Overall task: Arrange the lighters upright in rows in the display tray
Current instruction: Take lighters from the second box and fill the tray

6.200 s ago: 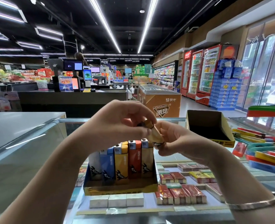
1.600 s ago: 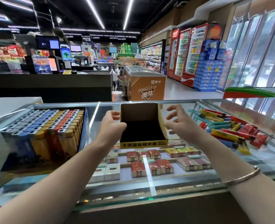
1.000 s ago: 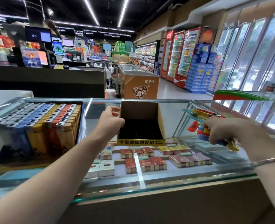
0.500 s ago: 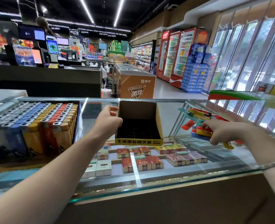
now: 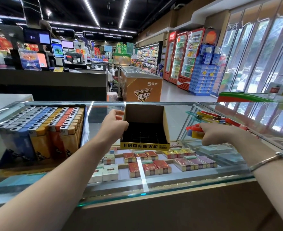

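A: State the position of the display tray.
B: The empty cardboard display tray (image 5: 144, 130) stands on the glass counter top (image 5: 154, 185), centre of view, its black grid insert visible and its yellow printed front strip facing the camera.

A: Left hand status?
B: The left hand (image 5: 115, 125) rests against the tray's left wall, fingers curled over the top edge and gripping it.

A: Right hand status?
B: The right hand (image 5: 212, 135) is closed around a small bundle of slim lighters (image 5: 194, 131), red and yellow among them, just right of the tray. A loose pile of lighters (image 5: 210, 118) lies on the glass behind that hand.

A: Other stock?
B: A filled tray of upright lighters (image 5: 40, 130) stands at far left. Cigarette packs (image 5: 147, 165) lie under the glass.
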A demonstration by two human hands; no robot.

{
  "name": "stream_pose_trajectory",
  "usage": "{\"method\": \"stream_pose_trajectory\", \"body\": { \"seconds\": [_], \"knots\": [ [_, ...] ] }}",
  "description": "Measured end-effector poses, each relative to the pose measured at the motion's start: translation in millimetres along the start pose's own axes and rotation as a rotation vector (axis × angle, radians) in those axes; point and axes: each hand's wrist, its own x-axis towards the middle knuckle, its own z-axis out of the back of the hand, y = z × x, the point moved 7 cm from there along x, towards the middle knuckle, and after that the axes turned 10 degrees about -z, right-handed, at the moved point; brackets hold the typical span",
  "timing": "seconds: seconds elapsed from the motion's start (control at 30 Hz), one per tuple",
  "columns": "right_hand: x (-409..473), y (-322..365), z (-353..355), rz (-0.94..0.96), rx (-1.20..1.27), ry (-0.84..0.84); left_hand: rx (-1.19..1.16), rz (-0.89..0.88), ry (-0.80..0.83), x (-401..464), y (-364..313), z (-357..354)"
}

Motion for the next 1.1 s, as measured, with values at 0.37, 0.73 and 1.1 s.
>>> {"method": "stream_pose_trajectory", "body": {
  "seconds": [0.37,0.73,1.1],
  "knots": [
    [13.4,-29.8,21.5,-0.096,0.119,-0.384,0.012,0.014,-0.012,0.9,0.8,0.8],
    [5.6,4.2,32.2,0.043,0.201,-0.441,0.128,0.105,-0.217,9.8,-0.9,15.5],
    [-23.3,132.7,56.2,0.531,1.772,0.223,0.298,0.146,-0.128,-1.9,-14.8,14.5]
  ]
}}
